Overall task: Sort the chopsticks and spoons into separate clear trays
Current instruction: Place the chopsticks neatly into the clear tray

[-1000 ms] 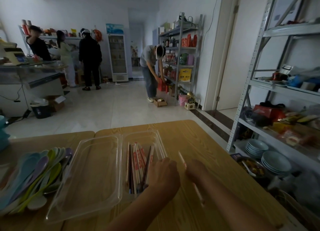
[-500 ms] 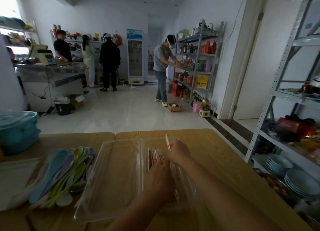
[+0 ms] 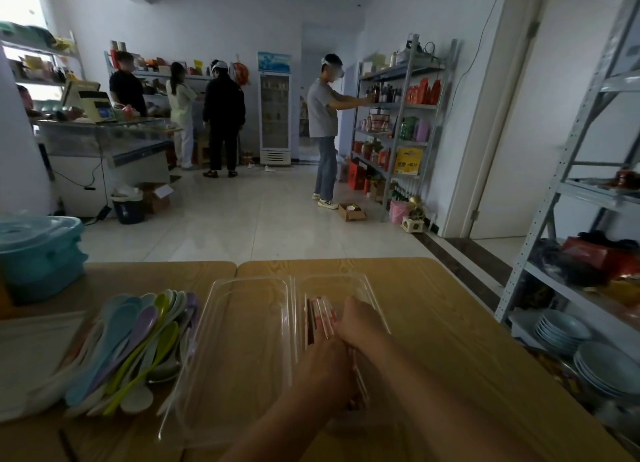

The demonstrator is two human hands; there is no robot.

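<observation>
Here, lower centre, we see both hands inside the right clear tray (image 3: 375,288) on the tabletop (image 3: 450,323): left hand (image 3: 325,371) and right hand (image 3: 362,323) rest on the chopsticks (image 3: 320,318); we cannot tell their grip. The left clear tray (image 3: 242,340) lies beside the spoons (image 3: 135,344), lower left.

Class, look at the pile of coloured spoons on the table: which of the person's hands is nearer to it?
Left. The left hand rests over the chopstick tray, closer to the spoons, with the empty tray between. The right hand lies further right.
</observation>
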